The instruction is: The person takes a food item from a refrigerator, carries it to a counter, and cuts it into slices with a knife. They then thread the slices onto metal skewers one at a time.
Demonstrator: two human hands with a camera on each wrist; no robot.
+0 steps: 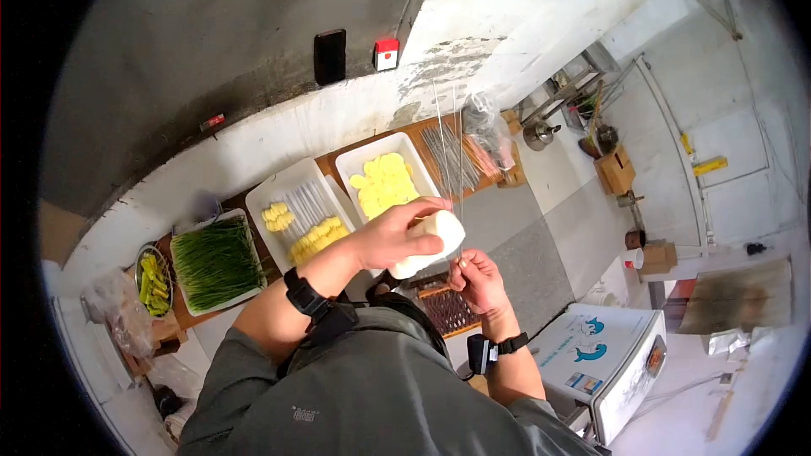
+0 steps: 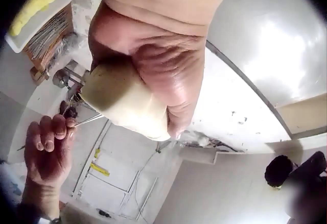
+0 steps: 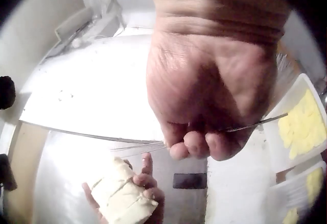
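My left hand [image 1: 393, 235] grips a thick, pale cream-coloured food block [image 1: 438, 236], fingers and thumb wrapped around its sides. In the right wrist view the block [image 3: 122, 196] shows seams across it, like folded or stacked pieces. Just to the right, my right hand [image 1: 480, 281] pinches thin metal skewers [image 1: 462, 203] between thumb and fingertips. Their long shafts point away from me, past the block's right side. The left wrist view has a skewer [image 2: 89, 120] running from the right fingertips toward the block. A skewer's near end [image 3: 273, 118] sticks out behind the right hand.
Along the wall, a wooden table [image 1: 329, 158] bears a tray of yellow slices [image 1: 384, 186], a tray with yellow skewered pieces [image 1: 317, 241], a tray of green chives [image 1: 215, 262] and loose skewers [image 1: 452, 156]. A white freezer [image 1: 591, 355] stands at the right.
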